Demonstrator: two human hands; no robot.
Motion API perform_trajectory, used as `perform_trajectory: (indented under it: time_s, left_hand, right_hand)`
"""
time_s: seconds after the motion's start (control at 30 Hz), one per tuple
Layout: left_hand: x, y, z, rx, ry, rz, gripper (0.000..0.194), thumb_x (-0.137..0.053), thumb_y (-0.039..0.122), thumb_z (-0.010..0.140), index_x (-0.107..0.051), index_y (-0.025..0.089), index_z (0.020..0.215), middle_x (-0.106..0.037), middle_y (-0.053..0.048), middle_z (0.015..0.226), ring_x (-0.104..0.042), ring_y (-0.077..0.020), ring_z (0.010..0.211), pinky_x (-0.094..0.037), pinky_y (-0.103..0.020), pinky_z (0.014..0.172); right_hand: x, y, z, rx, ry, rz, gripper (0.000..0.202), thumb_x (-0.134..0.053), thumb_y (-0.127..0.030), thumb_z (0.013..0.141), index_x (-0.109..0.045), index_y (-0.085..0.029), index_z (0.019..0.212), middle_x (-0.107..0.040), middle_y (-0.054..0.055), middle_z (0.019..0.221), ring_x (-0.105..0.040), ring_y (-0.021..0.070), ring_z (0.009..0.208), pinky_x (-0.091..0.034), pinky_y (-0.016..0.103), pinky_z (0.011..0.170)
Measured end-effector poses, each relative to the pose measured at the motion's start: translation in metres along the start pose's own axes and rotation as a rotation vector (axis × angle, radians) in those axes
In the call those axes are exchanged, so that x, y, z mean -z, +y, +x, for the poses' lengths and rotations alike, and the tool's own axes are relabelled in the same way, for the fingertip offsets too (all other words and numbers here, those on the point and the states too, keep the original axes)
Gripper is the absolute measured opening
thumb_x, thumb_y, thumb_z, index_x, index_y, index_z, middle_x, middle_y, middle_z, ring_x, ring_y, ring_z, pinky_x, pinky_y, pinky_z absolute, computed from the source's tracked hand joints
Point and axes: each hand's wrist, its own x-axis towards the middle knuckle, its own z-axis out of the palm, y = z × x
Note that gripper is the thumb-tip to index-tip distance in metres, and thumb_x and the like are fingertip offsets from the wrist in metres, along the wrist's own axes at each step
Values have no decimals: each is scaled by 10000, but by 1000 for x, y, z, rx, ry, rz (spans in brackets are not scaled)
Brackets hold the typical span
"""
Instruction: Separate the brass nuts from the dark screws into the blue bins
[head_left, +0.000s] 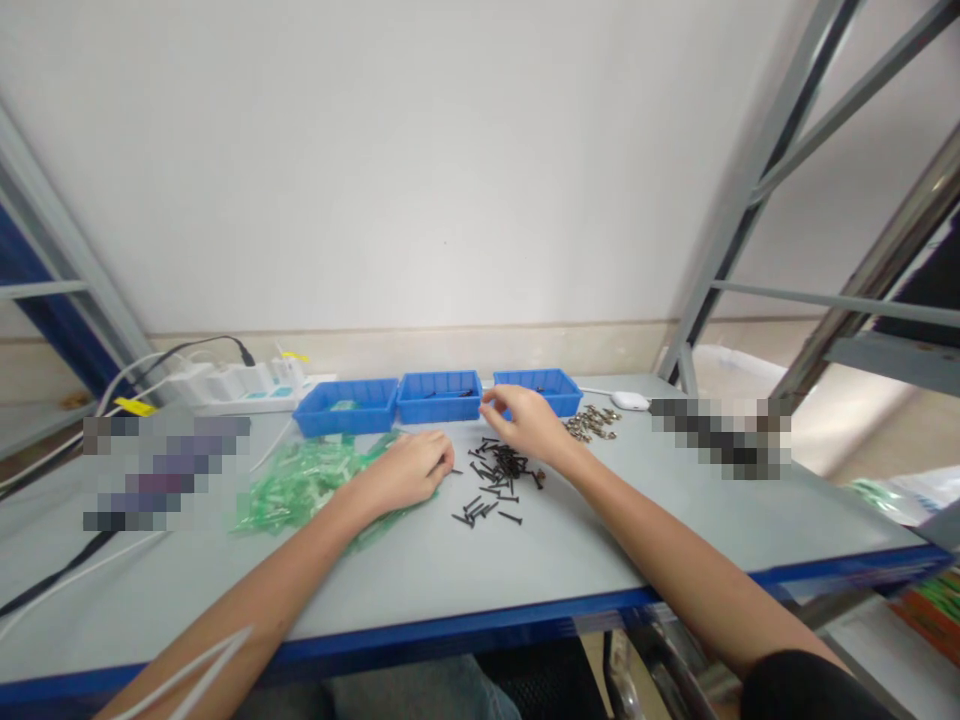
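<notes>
My left hand [420, 468] is closed beside a heap of small green plastic packets [300, 485], with a thin dark screw [457, 472] showing at its fingertips. Further right, my right hand [529, 422] is raised near the gap between the middle blue bin [439, 408] and the right blue bin [566, 400]. Its thumb and fingers are curled together; whatever they hold is too small to make out. Below it lies a loose pile of black screws [495, 480]. Small brass-coloured metal pieces [592, 424] are scattered to the right of my right hand.
The left blue bin [345, 420] stands behind the packets with something green inside. A white power strip [236, 385] with plugs and cables sits at the back left. A white case [630, 401] lies at the back right. Metal frame posts [739, 210] flank the table [570, 570].
</notes>
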Motion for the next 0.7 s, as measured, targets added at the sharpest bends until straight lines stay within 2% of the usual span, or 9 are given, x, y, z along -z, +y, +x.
perform_trajectory:
  time_s: [0.1,0.2,0.33,0.57,0.7]
  left_hand:
    - [-3,-5,0,20,20,33,168,-388,230,844,-540,170,803,-572,-64,855,-533,-200,823,-399,-313,739]
    - [-4,-9,0,43,18,34,133,-420,228,817,-538,174,789,-570,-69,874,-530,-211,854,-402,-319,747]
    - [-5,-9,-1,66,-4,64,204,-339,240,866,-519,173,797,-565,-73,864,-528,-218,846,-394,-339,732]
    - [-9,-9,2,107,92,41,194,-301,208,886,-475,178,806,-582,-66,846,-534,-203,797,-383,-325,705]
    - [-8,-7,4,118,134,-2,206,-304,223,891,-487,177,807,-599,-67,849,-549,-201,802,-394,-316,703]
  right_hand:
    - [-17,-27,-9,152,-142,12,183,-503,-277,844,-588,-151,945,-634,61,819,-565,164,780,-392,268,692]
    - [-30,-36,-16,168,-203,15,211,-521,-299,832,-567,-136,958,-620,65,793,-553,169,750,-383,272,658]
    - [-37,-29,-16,196,-188,32,178,-518,-280,833,-574,-140,929,-615,62,802,-542,177,799,-379,281,692]
    - [-41,-26,-14,209,-159,-11,59,-530,-183,809,-573,-150,832,-605,50,787,-514,164,757,-359,272,675]
    - [-39,-27,-13,150,-137,-20,92,-487,-175,842,-574,-145,840,-607,59,811,-515,158,768,-354,270,685]
